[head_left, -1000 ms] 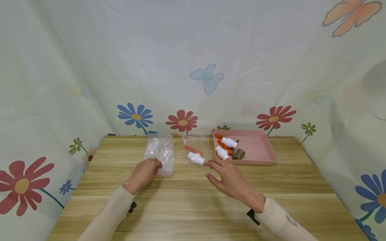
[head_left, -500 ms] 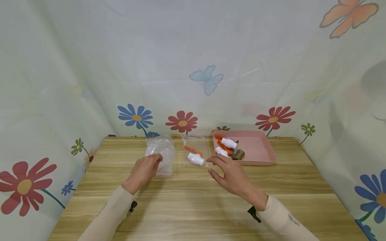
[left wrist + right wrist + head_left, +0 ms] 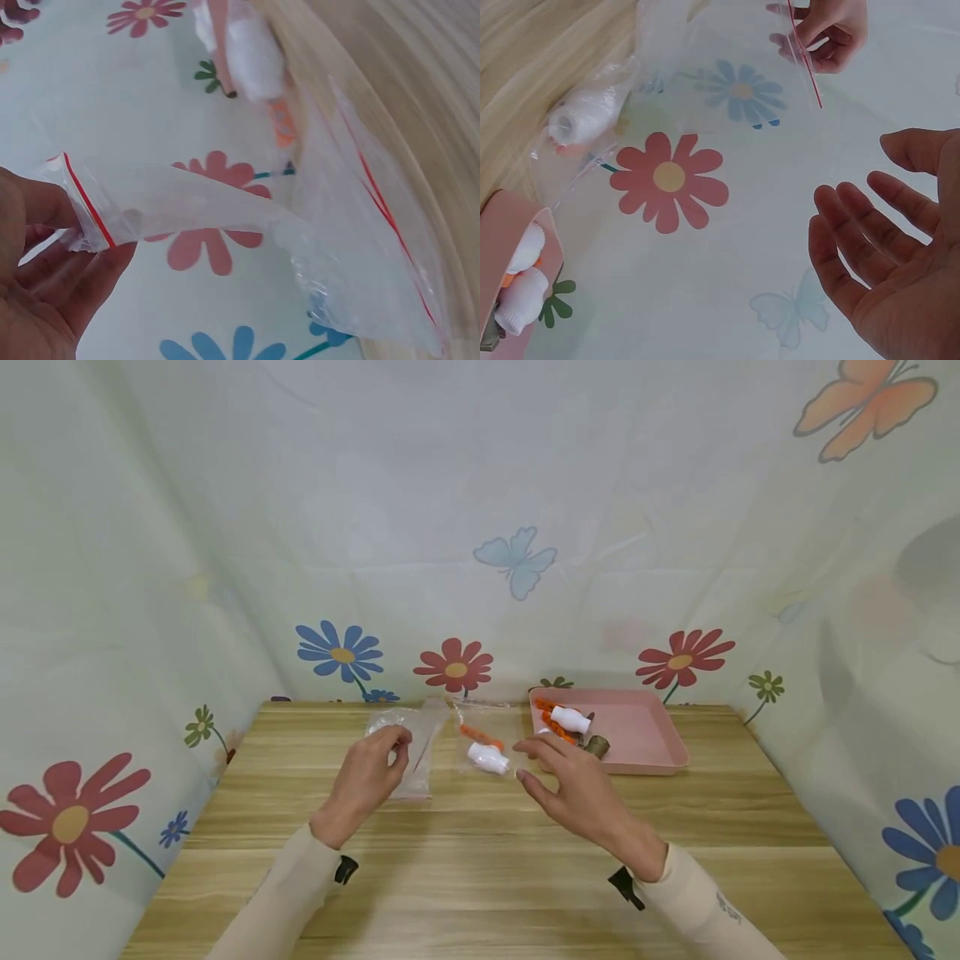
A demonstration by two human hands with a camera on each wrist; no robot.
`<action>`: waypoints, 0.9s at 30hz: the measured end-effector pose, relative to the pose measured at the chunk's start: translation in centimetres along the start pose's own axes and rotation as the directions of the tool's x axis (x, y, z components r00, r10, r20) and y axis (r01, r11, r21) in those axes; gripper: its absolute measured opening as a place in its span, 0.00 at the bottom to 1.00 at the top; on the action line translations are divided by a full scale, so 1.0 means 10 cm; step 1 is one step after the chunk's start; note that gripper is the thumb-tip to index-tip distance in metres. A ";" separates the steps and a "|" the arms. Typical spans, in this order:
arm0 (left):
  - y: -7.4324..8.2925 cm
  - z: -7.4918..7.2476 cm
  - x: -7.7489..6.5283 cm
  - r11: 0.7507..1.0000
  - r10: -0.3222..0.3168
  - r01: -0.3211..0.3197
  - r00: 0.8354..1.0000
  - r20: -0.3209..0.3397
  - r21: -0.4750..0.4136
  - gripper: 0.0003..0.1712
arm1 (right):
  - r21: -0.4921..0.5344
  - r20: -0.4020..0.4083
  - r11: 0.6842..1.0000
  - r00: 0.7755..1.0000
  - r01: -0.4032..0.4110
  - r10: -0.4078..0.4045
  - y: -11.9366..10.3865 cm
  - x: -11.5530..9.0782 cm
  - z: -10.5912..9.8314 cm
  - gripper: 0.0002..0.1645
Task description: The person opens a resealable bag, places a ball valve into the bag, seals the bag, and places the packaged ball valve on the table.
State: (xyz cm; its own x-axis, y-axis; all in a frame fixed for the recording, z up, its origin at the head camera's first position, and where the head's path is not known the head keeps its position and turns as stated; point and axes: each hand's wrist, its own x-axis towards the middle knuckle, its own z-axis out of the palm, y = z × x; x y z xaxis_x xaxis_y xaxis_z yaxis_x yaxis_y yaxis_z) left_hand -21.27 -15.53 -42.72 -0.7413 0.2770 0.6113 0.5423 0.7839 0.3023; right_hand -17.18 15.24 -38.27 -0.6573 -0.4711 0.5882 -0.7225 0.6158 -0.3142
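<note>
My left hand (image 3: 367, 777) pinches a clear zip bag (image 3: 180, 202) by its red-striped top edge. The bag hangs stretched above a pile of similar flat bags (image 3: 360, 262) on the table. To the right of that pile lies another clear bag (image 3: 512, 718), holding a white bulb-shaped piece (image 3: 487, 758) and an orange twisted strip (image 3: 480, 737). My right hand (image 3: 573, 793) hovers to the right of the filled bag, its fingers spread and slightly bent; the right wrist view shows nothing in it.
A pink tray (image 3: 645, 727) stands at the back right of the wooden table (image 3: 480, 877). In it are white bulb-shaped pieces (image 3: 570, 720), orange strips (image 3: 556, 727) and an olive-green roll (image 3: 597, 746). A flower-printed curtain (image 3: 480, 485) rises behind the table.
My left hand has risen slightly from the pile, lifting one zip bag by its edge. The right hand has barely moved; the filled bag stays where it was.
</note>
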 end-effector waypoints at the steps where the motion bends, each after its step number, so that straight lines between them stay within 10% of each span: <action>1: 0.03 -0.01 0.01 1.000 -0.006 0.006 1.000 -0.008 -0.017 0.06 | 0.000 -0.011 1.000 1.000 0.002 -0.002 0.00 0.01 -0.01 0.20; 27: 0.88 0.04 0.27 0.897 -0.167 0.052 0.959 -0.229 -0.438 0.05 | 0.288 -0.101 0.949 0.981 -0.129 0.164 -0.31 0.19 0.01 0.29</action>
State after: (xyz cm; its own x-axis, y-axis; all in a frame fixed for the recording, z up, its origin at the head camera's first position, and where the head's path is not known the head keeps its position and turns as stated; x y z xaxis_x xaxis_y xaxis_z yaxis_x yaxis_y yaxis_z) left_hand -18.66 -7.65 -38.75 -0.7113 0.0073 0.7028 0.6212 0.4744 0.6237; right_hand -16.19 12.41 -36.24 -0.7416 -0.2977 0.6012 -0.6629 0.4632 -0.5883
